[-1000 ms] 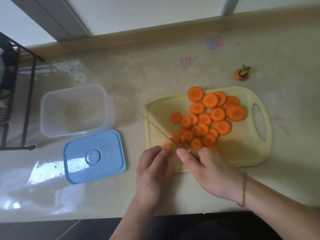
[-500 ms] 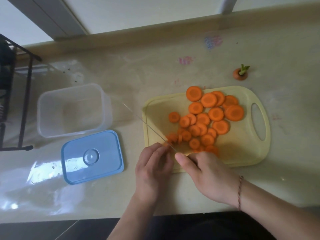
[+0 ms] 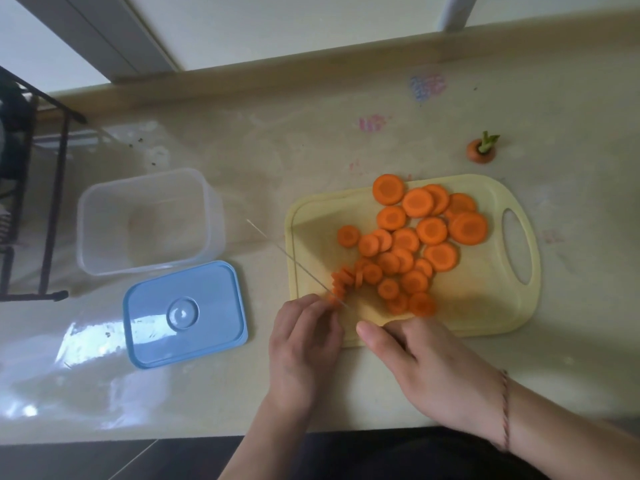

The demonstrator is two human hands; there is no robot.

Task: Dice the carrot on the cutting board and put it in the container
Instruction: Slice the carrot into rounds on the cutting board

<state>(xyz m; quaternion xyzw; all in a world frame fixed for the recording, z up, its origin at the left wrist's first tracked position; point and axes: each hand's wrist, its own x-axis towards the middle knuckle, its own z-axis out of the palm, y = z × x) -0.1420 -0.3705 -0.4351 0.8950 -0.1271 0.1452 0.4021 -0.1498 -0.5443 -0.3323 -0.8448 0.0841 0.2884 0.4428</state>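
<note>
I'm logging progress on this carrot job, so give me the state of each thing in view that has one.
Container: open, nothing in it.
Blue lid: off, flat beside the container.
Carrot: cut into rounds on the cutting board, not diced.
Carrot top: cut off, on the counter.
Knife: gripped by right hand, blade at carrot end.
Left hand: steadying the last piece.

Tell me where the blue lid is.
Head view, left side: the blue lid lies flat on the counter, just in front of the clear container.
</note>
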